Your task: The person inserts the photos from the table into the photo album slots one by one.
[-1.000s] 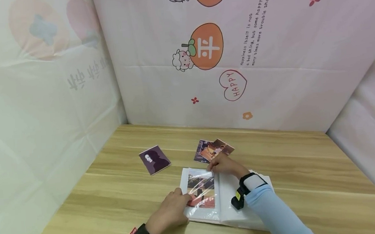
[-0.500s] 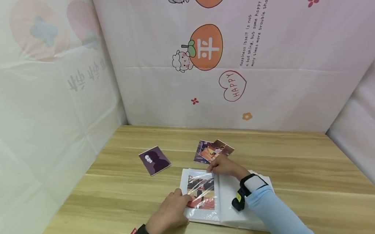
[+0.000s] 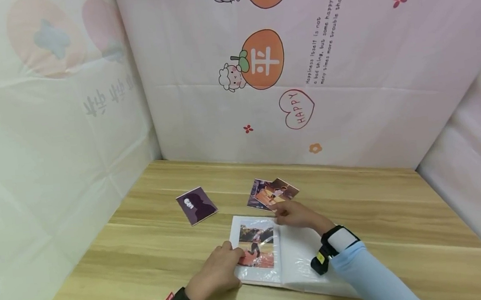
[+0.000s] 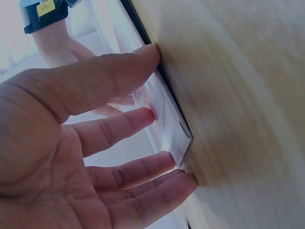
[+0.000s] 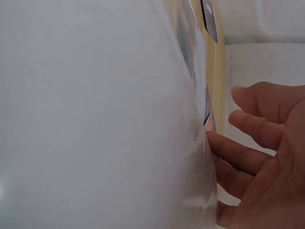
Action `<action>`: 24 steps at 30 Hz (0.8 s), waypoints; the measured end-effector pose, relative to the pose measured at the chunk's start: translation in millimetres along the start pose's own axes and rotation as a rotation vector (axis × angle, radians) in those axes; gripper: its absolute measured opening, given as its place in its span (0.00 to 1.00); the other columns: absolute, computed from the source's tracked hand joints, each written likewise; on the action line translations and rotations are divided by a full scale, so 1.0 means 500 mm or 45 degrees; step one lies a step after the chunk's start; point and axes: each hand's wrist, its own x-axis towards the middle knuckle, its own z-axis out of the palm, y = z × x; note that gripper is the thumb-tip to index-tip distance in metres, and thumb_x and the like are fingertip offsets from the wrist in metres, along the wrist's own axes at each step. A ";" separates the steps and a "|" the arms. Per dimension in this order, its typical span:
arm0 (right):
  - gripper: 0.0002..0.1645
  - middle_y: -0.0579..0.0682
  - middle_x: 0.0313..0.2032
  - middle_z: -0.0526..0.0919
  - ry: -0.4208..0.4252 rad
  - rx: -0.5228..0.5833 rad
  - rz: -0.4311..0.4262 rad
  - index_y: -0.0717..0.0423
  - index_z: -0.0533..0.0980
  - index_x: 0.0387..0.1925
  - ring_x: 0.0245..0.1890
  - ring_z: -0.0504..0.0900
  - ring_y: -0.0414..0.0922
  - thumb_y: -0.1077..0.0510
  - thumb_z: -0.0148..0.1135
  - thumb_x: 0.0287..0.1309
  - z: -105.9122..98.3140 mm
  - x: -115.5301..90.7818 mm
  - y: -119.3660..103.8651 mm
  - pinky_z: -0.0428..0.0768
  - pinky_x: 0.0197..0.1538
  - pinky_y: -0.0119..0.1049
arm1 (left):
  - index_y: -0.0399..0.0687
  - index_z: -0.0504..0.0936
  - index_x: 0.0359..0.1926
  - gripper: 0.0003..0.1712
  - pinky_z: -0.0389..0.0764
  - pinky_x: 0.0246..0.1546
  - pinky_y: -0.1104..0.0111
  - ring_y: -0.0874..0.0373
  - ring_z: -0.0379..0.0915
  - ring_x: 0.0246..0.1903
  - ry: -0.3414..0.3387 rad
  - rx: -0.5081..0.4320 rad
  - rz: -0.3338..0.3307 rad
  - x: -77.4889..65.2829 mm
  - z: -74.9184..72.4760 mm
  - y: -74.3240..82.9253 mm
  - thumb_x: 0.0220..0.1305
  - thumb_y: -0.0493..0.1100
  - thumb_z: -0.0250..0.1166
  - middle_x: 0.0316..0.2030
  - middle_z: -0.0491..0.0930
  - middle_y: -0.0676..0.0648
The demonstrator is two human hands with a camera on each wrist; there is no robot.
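While I watch from afar, I see the album (image 3: 297,251) lying unfolded on the wooden table (image 3: 146,251), its left side carrying a sleeved photo (image 3: 256,245) and its right side white. I have the left hand (image 3: 218,269) at the album's left edge, fingers loosely extended and spread, their tips over the left side, the thumb by the edge. I see the right hand (image 3: 295,215) at the far edge near the fold, fingers loosely bent, thumb standing clear; how firmly its fingertips press I cannot tell. Just beyond it, two photos (image 3: 279,191) overlap on the table, and a purple photo (image 3: 198,205) lies apart from them, past the album's far left corner.
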 end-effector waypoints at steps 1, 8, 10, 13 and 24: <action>0.26 0.62 0.40 0.79 0.002 -0.008 -0.004 0.73 0.69 0.55 0.37 0.77 0.51 0.62 0.58 0.56 -0.004 -0.008 0.002 0.75 0.38 0.40 | 0.44 0.80 0.44 0.31 0.69 0.32 0.67 0.57 0.63 0.29 0.001 -0.001 0.004 0.000 -0.001 0.000 0.30 0.40 0.76 0.31 0.67 0.50; 0.34 0.66 0.53 0.72 0.042 -0.065 0.043 0.69 0.67 0.58 0.51 0.72 0.62 0.52 0.62 0.55 -0.031 -0.076 0.016 0.69 0.50 0.56 | 0.44 0.80 0.44 0.31 0.69 0.32 0.66 0.56 0.63 0.30 0.006 -0.010 0.016 -0.001 -0.004 -0.001 0.30 0.40 0.76 0.31 0.67 0.50; 0.36 0.66 0.55 0.71 0.053 -0.099 0.056 0.69 0.67 0.58 0.53 0.71 0.63 0.51 0.64 0.54 -0.038 -0.097 0.018 0.67 0.52 0.58 | 0.44 0.80 0.44 0.31 0.69 0.32 0.66 0.56 0.63 0.30 0.008 -0.015 0.019 -0.001 -0.005 -0.002 0.30 0.40 0.76 0.31 0.67 0.50; 0.38 0.66 0.56 0.70 0.049 -0.126 0.102 0.67 0.67 0.59 0.55 0.67 0.64 0.51 0.66 0.51 -0.046 -0.128 0.019 0.64 0.54 0.60 | 0.44 0.80 0.44 0.31 0.68 0.32 0.67 0.56 0.63 0.30 -0.002 -0.028 0.012 -0.002 -0.004 -0.002 0.31 0.40 0.76 0.31 0.67 0.50; 0.43 0.77 0.61 0.55 0.011 -0.112 0.223 0.64 0.66 0.61 0.59 0.55 0.73 0.46 0.69 0.47 -0.066 -0.230 0.028 0.57 0.53 0.68 | 0.44 0.80 0.45 0.32 0.68 0.33 0.66 0.56 0.63 0.30 -0.029 -0.036 0.002 0.002 -0.005 -0.001 0.31 0.40 0.75 0.32 0.68 0.49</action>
